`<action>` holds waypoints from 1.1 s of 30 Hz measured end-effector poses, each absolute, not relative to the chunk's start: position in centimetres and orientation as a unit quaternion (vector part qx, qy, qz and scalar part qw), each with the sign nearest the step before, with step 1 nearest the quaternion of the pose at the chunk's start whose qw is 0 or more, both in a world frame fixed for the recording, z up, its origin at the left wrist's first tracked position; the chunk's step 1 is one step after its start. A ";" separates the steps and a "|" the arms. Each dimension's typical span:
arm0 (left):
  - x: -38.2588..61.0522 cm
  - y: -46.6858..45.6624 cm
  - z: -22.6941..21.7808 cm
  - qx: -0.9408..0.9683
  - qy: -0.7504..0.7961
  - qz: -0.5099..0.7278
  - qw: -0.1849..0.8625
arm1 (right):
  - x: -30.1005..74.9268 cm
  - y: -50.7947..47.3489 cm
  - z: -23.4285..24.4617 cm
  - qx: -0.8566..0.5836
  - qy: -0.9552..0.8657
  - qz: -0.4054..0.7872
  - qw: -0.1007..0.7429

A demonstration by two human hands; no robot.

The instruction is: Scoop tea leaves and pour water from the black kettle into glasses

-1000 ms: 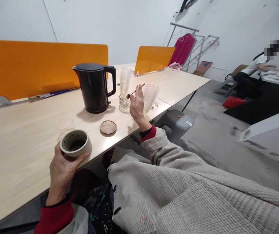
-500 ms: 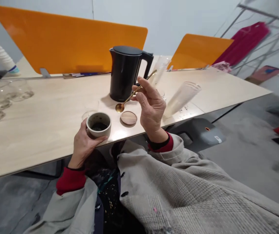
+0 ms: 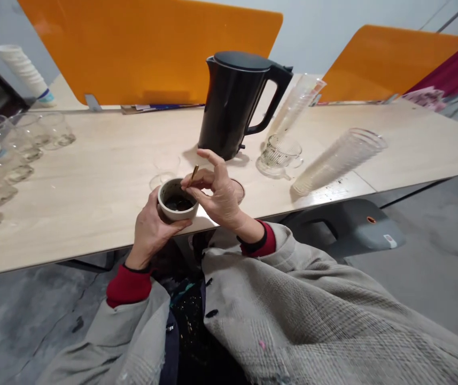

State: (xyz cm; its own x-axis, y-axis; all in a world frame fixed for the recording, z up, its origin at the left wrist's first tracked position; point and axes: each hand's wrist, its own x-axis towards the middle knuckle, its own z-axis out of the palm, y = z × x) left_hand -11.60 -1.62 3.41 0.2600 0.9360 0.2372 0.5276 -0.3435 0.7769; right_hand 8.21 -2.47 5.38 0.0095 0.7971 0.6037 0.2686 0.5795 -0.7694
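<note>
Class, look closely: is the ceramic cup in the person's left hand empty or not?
Not empty: the ceramic cup, held in the left hand, shows dark contents inside it.

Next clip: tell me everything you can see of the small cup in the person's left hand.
The cup is small, round and handleless, with a matte, off-white ceramic look and a thick rim. Its inside is speckled, with dark contents at the bottom. It sits tilted in the left hand, whose fingers wrap it from below, near the table's front edge. A thin gold-coloured spoon, pinched by the right hand, reaches into it; the spoon's bowl is hidden.
</note>
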 end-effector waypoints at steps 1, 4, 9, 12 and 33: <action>-11.6 -1.6 3.4 0.740 0.495 0.352 0.288 | 8.4 -2.5 5.5 -0.397 -0.679 0.223 0.576; -11.6 -1.6 3.3 0.740 0.493 0.351 0.293 | 8.8 -2.6 6.0 -0.376 -0.719 0.193 0.552; -11.7 -1.6 3.1 0.741 0.490 0.356 0.289 | 8.6 -3.4 8.0 -0.383 -0.755 0.144 0.513; -11.7 -1.6 2.9 0.743 0.489 0.361 0.280 | 8.8 -4.0 9.1 -0.424 -0.764 0.113 0.473; -11.8 -1.4 2.6 0.752 0.473 0.378 0.261 | 10.0 -2.9 9.2 -0.433 -0.533 0.342 0.641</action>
State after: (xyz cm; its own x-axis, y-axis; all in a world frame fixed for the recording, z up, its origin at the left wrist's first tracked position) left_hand -11.76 -1.37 2.60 0.2670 0.9089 0.3203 0.5141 -0.4155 0.7503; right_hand 10.04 -2.90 9.21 0.1975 0.9004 0.3877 0.0240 0.3910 -0.9201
